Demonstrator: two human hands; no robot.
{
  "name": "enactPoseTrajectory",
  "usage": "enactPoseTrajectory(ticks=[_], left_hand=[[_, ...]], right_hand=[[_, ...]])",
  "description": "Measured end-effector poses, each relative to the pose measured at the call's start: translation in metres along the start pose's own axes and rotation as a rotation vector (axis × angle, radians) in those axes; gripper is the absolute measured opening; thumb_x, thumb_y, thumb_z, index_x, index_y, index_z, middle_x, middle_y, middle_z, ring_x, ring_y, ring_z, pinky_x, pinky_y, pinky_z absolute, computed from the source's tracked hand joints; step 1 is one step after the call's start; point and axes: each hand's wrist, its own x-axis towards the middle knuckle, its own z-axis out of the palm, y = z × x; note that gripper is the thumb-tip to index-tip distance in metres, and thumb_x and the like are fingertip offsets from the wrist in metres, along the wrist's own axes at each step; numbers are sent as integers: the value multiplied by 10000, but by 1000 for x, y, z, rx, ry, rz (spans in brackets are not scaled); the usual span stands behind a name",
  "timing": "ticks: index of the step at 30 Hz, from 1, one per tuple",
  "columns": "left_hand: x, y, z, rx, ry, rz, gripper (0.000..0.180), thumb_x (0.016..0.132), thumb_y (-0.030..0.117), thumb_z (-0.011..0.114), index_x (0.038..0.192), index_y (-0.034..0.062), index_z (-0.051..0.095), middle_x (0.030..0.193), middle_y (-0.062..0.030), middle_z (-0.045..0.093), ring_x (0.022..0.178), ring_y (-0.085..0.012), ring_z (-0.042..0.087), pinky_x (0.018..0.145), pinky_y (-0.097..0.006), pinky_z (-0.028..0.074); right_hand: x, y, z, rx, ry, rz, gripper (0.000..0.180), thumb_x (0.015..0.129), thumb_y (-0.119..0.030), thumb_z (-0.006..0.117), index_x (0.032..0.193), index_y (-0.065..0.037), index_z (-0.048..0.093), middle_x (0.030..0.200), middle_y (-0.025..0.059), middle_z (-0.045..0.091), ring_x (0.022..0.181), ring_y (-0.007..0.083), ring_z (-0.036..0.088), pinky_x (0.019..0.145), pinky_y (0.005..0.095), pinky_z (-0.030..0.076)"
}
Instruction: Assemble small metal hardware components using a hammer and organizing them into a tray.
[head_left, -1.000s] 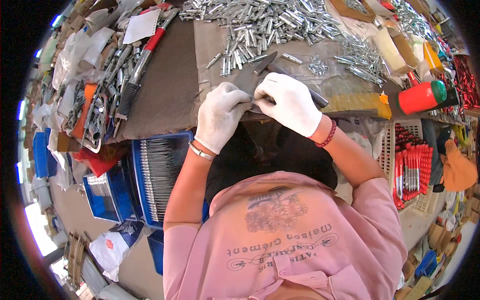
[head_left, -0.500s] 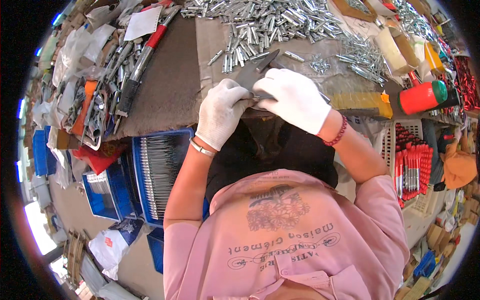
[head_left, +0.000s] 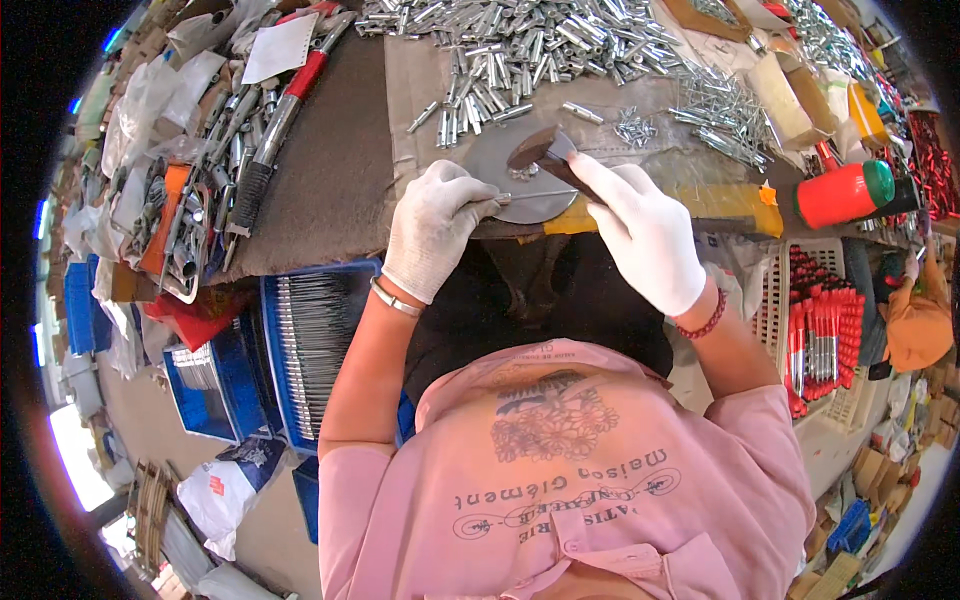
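My left hand (head_left: 436, 228), in a white knit glove, is closed at the fingertips on a thin metal rod (head_left: 538, 195). The rod lies almost level over a round grey metal plate (head_left: 482, 157) at the table's near edge. A hammer (head_left: 533, 148) with a brown, worn head is gripped in my gloved right hand (head_left: 648, 232), its handle slanting up to the left. The hammer head hangs above the plate, just beyond the rod. Small bright pieces, too small to name, show on the plate below the head.
Short silver metal tubes (head_left: 560, 40) are heaped at the back, with thin metal pins (head_left: 715, 105) to their right. Tools (head_left: 270, 140) crowd the left. A red-and-green cylinder (head_left: 845, 194) lies right. Below stand a blue bin (head_left: 268, 330) of rods and a white crate (head_left: 780, 290) of red-handled pieces.
My hands, earlier together at the rod's end, have parted. My right hand has shifted right and nearer me, and the hammer head has swung over the plate. My left hand still pinches the rod.
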Motion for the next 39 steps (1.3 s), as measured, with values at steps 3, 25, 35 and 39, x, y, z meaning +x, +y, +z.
enactPoseTrajectory(ticks=[3,25,35,39], left_hand=[[1,1,-1,6,-9,27,122,807,85,833,915,70,779,876,-108,665,877,-332,673,759,-424,537],[-11,-8,9,-41,114,66,123,785,203,849,849,117,787,898,-82,675,896,-299,672,805,-415,546],[-46,40,41,-41,407,-236,287,922,146,751,1204,127,701,891,-151,710,843,-373,719,734,-429,581],[-42,43,45,-452,351,-420,379,977,71,675,1353,74,629,896,-147,725,759,-237,736,692,-355,592]], right_hand=[[-11,-1,2,-81,-32,-117,499,944,-42,667,1417,-198,646,975,127,657,812,345,700,705,427,582],[5,-2,32,27,-293,178,146,965,-156,730,1019,-22,701,792,140,690,721,259,696,714,385,546],[-6,-23,34,689,-501,686,298,1036,-158,553,1236,36,660,689,1,527,481,42,370,446,219,300],[-19,-27,33,786,-431,728,308,1037,-166,561,1249,35,657,687,-10,519,481,41,376,431,224,293]])
